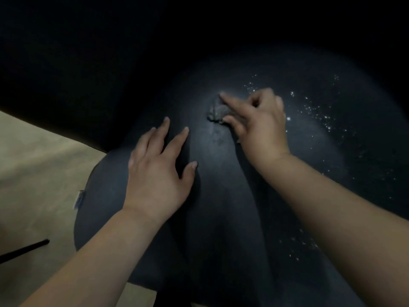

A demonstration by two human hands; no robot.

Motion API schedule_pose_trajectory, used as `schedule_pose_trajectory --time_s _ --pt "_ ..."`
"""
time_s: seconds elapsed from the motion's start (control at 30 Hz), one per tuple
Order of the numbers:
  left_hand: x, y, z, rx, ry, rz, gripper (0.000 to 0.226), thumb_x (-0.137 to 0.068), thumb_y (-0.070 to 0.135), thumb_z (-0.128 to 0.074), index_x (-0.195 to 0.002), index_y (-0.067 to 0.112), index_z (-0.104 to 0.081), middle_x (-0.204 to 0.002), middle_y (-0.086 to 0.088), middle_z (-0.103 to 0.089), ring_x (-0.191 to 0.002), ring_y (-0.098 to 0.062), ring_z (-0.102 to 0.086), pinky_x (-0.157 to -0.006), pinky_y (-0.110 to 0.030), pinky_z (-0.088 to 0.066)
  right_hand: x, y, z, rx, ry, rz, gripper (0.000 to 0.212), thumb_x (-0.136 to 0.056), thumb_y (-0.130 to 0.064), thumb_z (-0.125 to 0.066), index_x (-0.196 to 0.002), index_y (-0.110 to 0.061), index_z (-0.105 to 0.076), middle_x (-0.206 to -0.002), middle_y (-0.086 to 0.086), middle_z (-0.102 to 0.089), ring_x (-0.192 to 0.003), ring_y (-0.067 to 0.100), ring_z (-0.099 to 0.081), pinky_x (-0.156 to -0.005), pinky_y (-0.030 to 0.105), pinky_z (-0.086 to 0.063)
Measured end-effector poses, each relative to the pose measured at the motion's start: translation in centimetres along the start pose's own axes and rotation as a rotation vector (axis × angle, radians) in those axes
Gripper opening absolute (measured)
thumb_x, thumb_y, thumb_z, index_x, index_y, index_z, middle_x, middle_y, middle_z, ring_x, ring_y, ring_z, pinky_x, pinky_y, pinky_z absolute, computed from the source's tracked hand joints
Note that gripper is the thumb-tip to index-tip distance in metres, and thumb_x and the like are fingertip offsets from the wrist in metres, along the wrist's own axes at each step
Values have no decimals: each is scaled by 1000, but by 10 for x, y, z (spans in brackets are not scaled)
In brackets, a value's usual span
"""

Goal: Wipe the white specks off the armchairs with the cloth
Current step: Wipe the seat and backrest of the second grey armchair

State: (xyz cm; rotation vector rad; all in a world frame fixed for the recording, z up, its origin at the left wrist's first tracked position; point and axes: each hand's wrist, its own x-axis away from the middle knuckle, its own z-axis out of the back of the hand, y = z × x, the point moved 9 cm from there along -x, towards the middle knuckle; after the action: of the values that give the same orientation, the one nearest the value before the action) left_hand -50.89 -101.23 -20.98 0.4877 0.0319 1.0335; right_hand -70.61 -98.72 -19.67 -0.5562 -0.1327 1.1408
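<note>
Two bare hands work over one dark armchair [221,196] in a dimly lit room. The right hand [261,122] has its grip closed on a single small grey cloth [218,111], bunched on the seat beneath its forefinger and thumb, the forefinger stretched out over the wad and the other fingers curled. The left hand [159,171] lies flat on the seat just beside it, grip spread, fingers straight and apart, holding nothing. White specks [318,111], too many and too fine to count, scatter across the upholstery to the right of the cloth, with a thinner patch lower right near the forearm. The seat's surface is smooth and dark blue-black; its back fades into shadow above. A pale floor [33,162] shows at left, where one thin black rod [24,250] lies. A small light tag [79,199] sits at the chair's left edge.
</note>
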Motion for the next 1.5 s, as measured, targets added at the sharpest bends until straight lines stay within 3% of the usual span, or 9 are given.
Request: schedule_pose_trajectory --time_s 0.1,0.3,0.4,0.5,0.73,0.9,1.13,1.33,1.5 --pt "-3 -1 2 1 -8 16 69 -83 46 -59 -146 27 -37 -158 0 -23 -142 -22 -19 -113 -42 -19 31 -1 5 11 24 -57 40 -84 -30 -66 -123 -39 -63 -99 10 -49 -89 29 -44 -79 41 -42" --pt "-12 3 0 18 6 55 74 -82 40 -63 -147 18 -35 -157 -1 -24 -142 -22 -20 -117 -41 -21 23 -38 -20 -8 -118 152 36 -85 -40 -53 -119 -38 -66 -96 7 -49 -87 27 -44 -76 36 -38" --pt "-16 6 0 16 4 50 74 -84 42 -60 -148 16 -34 -158 -1 -23 -143 -21 -18 -117 -42 -20 -13 -11 -11 -9 -10 29 36 -86 -37 -57 -121 -37 -64 -98 11 -48 -89 31 -46 -76 49 -48" --pt "-21 7 1 18 2 44 74 -84 41 -61 -148 16 -34 -158 -2 -24 -142 -22 -19 -117 -43 -21 14 -4 -3 -15 52 -106 39 -86 -31 -59 -125 -36 -62 -100 11 -47 -91 28 -43 -80 46 -46" --pt "-30 6 3 40 20 55 71 -84 35 -64 -146 15 -37 -156 -1 -27 -140 -20 -20 -115 -41 -22 -6 -27 -20 43 -87 165 38 -87 -38 -51 -124 -37 -63 -94 10 -49 -84 29 -44 -70 36 -38" --pt "-31 9 2 51 0 69 71 -86 38 -59 -148 18 -32 -157 3 -21 -142 -16 -14 -115 -39 -19 -43 12 -5 27 59 -96 40 -88 -30 -60 -127 -37 -60 -101 11 -47 -93 30 -43 -82 44 -43" --pt "-37 18 2 72 -28 77 72 -84 37 -60 -149 19 -32 -158 4 -20 -142 -16 -12 -113 -42 -19 25 -9 -7 34 -136 145 39 -89 -37 -51 -127 -38 -61 -97 8 -47 -87 23 -40 -76 35 -38" --pt "-44 33 -3 81 -48 54 71 -87 34 -58 -150 20 -29 -158 6 -17 -142 -13 -8 -114 -41 -15 -26 27 3 35 30 -99 38 -86 -34 -59 -123 -39 -62 -99 9 -47 -90 28 -43 -81 41 -42" --pt "-50 42 -3 82 -43 47 69 -85 27 -60 -148 17 -33 -157 5 -21 -141 -13 -11 -116 -46 -21 51 2 6 23 -124 97 38 -86 -31 -58 -123 -37 -64 -97 7 -49 -87 21 -38 -75 34 -35"
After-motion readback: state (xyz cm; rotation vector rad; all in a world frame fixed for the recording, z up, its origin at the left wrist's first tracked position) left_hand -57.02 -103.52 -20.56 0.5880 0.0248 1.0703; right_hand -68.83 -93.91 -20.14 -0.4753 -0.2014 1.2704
